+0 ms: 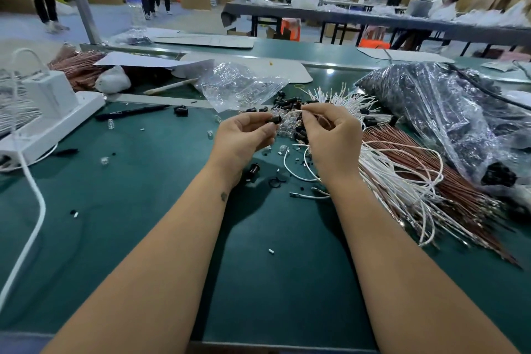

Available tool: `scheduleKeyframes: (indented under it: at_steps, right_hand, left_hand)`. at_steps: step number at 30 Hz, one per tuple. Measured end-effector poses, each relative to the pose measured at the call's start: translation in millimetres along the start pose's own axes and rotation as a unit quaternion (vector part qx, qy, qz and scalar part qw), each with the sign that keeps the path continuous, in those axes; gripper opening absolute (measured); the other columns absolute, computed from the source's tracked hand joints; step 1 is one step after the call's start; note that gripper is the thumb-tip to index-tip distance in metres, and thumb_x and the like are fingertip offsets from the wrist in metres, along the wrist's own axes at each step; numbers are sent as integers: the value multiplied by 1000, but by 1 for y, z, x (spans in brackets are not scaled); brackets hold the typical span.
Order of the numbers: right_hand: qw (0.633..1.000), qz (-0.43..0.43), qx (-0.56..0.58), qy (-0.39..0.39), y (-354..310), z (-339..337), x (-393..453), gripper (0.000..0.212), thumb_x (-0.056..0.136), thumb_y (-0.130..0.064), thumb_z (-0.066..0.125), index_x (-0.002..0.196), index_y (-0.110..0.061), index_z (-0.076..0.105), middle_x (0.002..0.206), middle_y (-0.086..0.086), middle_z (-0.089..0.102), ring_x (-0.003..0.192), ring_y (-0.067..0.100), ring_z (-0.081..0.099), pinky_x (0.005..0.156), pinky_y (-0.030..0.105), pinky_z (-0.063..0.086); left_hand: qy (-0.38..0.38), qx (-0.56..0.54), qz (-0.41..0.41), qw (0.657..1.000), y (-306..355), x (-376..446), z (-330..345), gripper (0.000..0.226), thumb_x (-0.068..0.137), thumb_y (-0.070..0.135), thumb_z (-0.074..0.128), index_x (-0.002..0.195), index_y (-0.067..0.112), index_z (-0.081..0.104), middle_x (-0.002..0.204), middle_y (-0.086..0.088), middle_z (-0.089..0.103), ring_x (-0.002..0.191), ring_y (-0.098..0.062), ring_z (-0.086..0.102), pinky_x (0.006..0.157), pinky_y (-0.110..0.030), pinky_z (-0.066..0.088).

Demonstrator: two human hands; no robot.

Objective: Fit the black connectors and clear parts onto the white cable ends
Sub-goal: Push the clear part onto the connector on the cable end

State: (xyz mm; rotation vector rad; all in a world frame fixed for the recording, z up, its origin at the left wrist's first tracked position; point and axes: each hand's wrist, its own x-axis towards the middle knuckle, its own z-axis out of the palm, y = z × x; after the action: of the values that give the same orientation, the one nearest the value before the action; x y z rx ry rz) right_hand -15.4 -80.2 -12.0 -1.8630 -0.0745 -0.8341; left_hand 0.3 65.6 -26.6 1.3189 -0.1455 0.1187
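Both hands are raised just above the green worktop, close together near its centre. The left hand holds a black connector pinched between thumb and curled fingers, with the connector's open end facing the right hand. The right hand pinches a white cable near its end, fingers curled tightly around it; the cable end points toward the connector and lies just beside it, and whether it has entered the connector cannot be told. Directly behind and below the hands lies a loose pile of black connectors and clear parts on the worktop. A bundle of white cables lies to the right of the right hand, resting on and beside a bundle of copper-coloured wires. A clear plastic bag lies behind the pile. A large bag of black parts occupies the right side of the worktop. A white power strip with a plugged-in adapter sits at the left edge, and a black pen lies near it. Small stray parts are scattered across the worktop surface.
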Motion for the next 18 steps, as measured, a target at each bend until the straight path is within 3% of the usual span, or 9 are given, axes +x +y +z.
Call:
scheduleKeyframes:
  at_steps: [8,11,15,18]
  right_hand:
    - [999,-20,-13,-23,3,3,-1,9,86,-13,70,90,-19,75,88,6,67,69,7,56,68,16,46]
    - [998,-17,-12,-62,4,5,-2,9,86,-13,69,86,-21,74,90,5,66,71,13,59,69,21,49]
    - [993,-49,-53,-88,5,5,-3,14,86,-10,65,82,-22,70,87,1,60,68,6,56,70,24,50]
    - [990,-54,-77,-106,6,5,-4,13,86,-8,63,85,-18,70,90,2,58,74,13,59,77,33,53]
  left_hand:
    - [-10,-4,-7,1000,2,-1,0,12,86,0,65,93,10,68,76,-2,74,67,-9,67,64,-17,55]
    - [-10,2,-5,1000,2,-1,0,10,87,1,65,93,9,68,75,-2,73,65,-9,66,65,-18,55]
    - [-14,6,1,1000,2,-3,1,13,87,-2,63,93,8,68,74,-2,72,67,-9,66,69,-18,55]
    - [-18,0,15,1000,4,-5,2,17,85,-8,63,93,7,68,74,-1,71,68,-8,66,69,-17,55]
